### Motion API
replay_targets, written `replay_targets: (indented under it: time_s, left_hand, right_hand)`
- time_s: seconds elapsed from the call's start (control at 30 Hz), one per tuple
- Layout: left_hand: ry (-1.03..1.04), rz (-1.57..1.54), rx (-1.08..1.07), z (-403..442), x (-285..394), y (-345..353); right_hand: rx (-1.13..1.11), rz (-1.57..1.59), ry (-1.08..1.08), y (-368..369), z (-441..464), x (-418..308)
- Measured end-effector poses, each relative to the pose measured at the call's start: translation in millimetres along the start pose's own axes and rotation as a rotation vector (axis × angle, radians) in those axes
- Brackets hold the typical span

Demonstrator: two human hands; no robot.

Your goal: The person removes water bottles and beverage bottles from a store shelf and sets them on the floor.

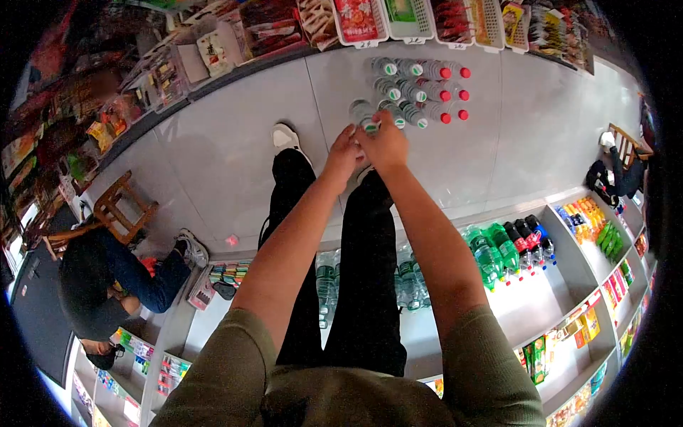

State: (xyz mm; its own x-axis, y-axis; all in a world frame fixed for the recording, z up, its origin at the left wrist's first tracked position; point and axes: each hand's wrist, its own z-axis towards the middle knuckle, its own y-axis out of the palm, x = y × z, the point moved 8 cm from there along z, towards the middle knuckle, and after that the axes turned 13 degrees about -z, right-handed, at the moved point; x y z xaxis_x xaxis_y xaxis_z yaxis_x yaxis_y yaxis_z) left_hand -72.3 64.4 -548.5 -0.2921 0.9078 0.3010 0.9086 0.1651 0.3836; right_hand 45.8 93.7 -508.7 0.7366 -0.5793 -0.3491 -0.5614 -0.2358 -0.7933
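In the head view, both hands meet at a clear water bottle (361,111) with a white and green cap, at the near left corner of a group of bottles on the floor. My right hand (388,144) has its fingers curled around the cap end. From the left, my left hand (343,155) closes in on the same end, its fingertips partly hidden. Beside them stand several more bottles with green-and-white caps (414,114). Further right are clear bottles with red caps (445,95), lined up in rows.
Snack baskets (361,32) line the shelf beyond the bottles. Below me, a white shelf (523,302) holds green soda bottles (491,252), dark soda bottles (523,242) and more water bottles. A person (107,277) sits at left near a wooden stool (124,208); another person (622,174) is far right.
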Motion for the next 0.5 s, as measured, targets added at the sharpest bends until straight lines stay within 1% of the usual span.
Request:
replay_targets:
  time_s: [0.07, 0.13, 0.2, 0.33, 0.4, 0.5]
  left_hand:
    - [-0.009, -0.013, 0.007, 21, 4, 2]
    - [-0.011, -0.026, 0.016, 43, 7, -2]
    - [-0.012, -0.016, -0.054, 66, 9, -3]
    - [-0.018, -0.009, -0.057, 108, 11, -8]
    - [-0.014, -0.1, 0.02, 122, 11, -14]
    - [-0.068, -0.137, 0.005, 142, 9, -14]
  right_hand:
    - [0.0, 0.028, 0.062, 19, 21, 11]
    - [-0.017, 0.015, 0.066, 37, 41, 17]
    - [0.022, 0.01, 0.122, 50, 60, 23]
    - [0.062, 0.06, 0.149, 65, 92, 27]
    - [0.038, 0.072, 0.221, 75, 102, 33]
    - [0.0, 0.081, 0.283, 88, 117, 38]
